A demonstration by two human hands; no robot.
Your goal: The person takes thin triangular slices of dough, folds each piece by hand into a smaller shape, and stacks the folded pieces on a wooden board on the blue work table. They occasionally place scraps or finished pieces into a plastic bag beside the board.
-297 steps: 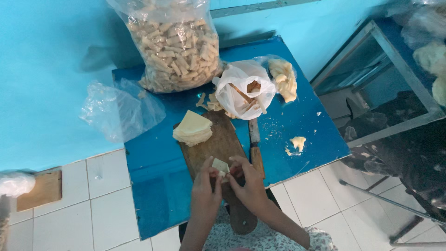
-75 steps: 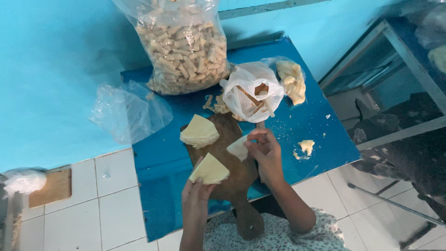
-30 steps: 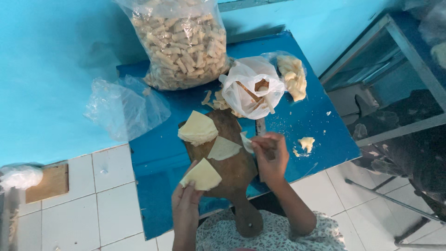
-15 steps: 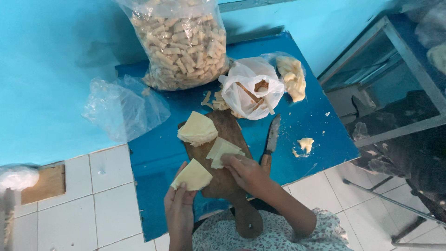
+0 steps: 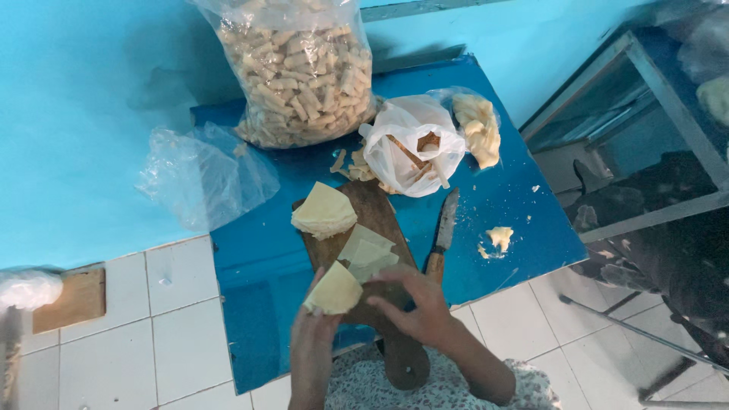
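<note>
Holding wrapper stack [image 5: 334, 290] in closed left grip [image 5: 315, 345], right grip [image 5: 414, 304] open over board [image 5: 364, 228]: thin sheets may tear or slip w/ rough peel.

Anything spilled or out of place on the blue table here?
Yes. A lump of dough and small crumbs lie loose on the blue table, right of the knife, away from the wooden board. Nothing looks damaged.

Turquoise wall [image 5: 83, 114], white tile floor [image 5: 159, 334], blue table [image 5: 262, 266], metal shelf rack [image 5: 653, 99].
</note>
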